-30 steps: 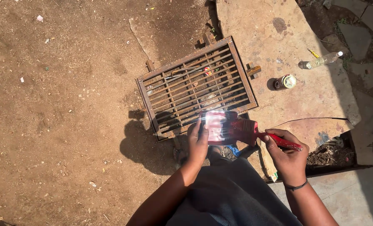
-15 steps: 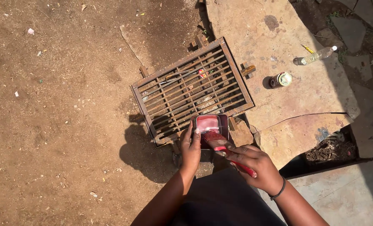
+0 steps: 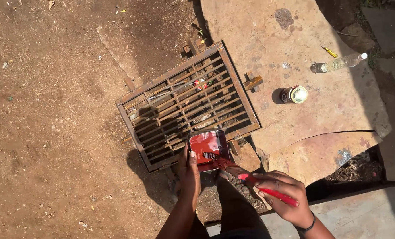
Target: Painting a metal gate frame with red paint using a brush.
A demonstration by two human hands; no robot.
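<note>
Brush loading: left hand (image 3: 189, 170) grips the paint tray (image 3: 209, 149), right hand (image 3: 282, 198) clasps the brush (image 3: 246, 176); grate (image 3: 186, 104) at twelve o'clock wants coating.

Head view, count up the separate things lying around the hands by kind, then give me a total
Metal grille: 1
Paint tray with red paint, steadied by the left hand: 1
Red-handled brush, held by the right hand: 1
Small tin: 1
Clear bottle: 1
Total: 5
</note>
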